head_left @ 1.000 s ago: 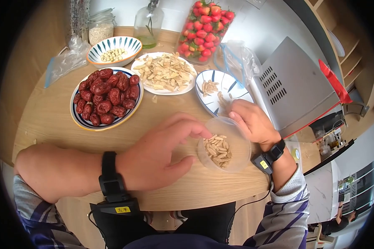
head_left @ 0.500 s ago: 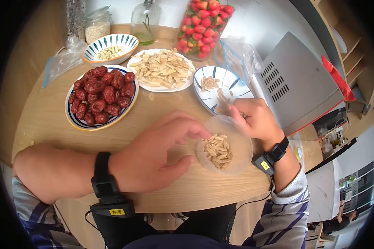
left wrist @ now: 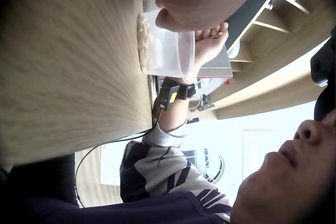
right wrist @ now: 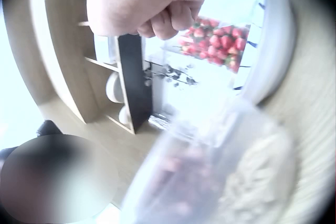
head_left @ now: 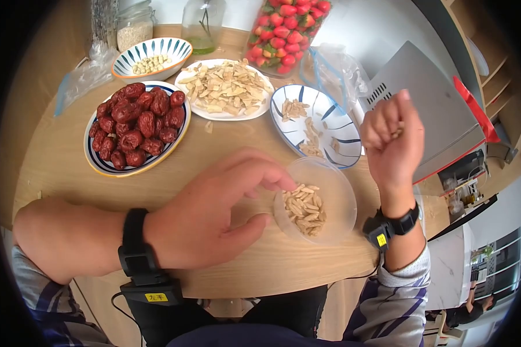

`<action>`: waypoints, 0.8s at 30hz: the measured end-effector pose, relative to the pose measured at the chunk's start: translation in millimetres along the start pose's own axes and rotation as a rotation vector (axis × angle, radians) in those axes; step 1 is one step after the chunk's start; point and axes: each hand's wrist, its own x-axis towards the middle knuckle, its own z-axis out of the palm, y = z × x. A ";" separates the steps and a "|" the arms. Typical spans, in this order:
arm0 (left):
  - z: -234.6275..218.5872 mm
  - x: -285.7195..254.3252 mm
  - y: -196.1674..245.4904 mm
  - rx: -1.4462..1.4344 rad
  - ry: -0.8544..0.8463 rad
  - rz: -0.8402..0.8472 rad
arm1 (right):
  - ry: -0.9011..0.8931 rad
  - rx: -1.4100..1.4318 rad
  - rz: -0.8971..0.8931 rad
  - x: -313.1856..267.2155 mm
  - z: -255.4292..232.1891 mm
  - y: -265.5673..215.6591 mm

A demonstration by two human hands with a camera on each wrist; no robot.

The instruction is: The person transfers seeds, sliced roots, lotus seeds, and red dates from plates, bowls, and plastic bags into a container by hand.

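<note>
A clear round plastic tub (head_left: 338, 202) stands near the table's front edge, with slender pale tan dried pieces (head_left: 304, 211) on its bottom. My left hand (head_left: 220, 208) is at its left side, fingers loosely bent and fingertips right at the rim; thumb and fingers stay apart. Raised to the right of the tub, my right hand (head_left: 395, 141) has its fingers curled around a few tan dried pieces (head_left: 397, 132), mostly hidden in the fist. Behind the tub, a blue-and-white plate (head_left: 279, 130) bears small heaps of similar pieces (head_left: 311, 139).
Red dates (head_left: 136, 124) fill a plate at left. Behind are a white plate (head_left: 261, 113) of dried slices, a bowl (head_left: 179, 51) of pale seeds and a container of strawberries (head_left: 281, 34). A grey metal box (head_left: 428, 110) and plastic bags (head_left: 344, 78) stand at right.
My right hand has lifted from the blue-and-white plate, moving up and to the right with dried pieces in its fingers. The left hand has stayed by the tub.
</note>
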 end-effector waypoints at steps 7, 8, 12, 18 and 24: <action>-1.3 1.5 1.9 -0.009 -0.012 -0.030 | -0.243 -0.055 0.106 -33.2 39.9 -8.1; -1.6 1.5 2.1 -0.009 -0.013 -0.031 | -0.285 -0.166 0.054 -38.4 43.8 -3.0; -3.5 2.3 6.0 -0.019 -0.032 -0.062 | -0.409 -0.324 -0.019 -39.6 39.2 1.0; -5.0 3.7 8.5 -0.016 -0.047 -0.068 | -0.467 -0.368 0.027 -43.3 32.5 -7.9; -5.3 3.8 10.0 -0.031 -0.048 -0.089 | -0.514 -0.277 -0.064 -28.5 18.7 4.9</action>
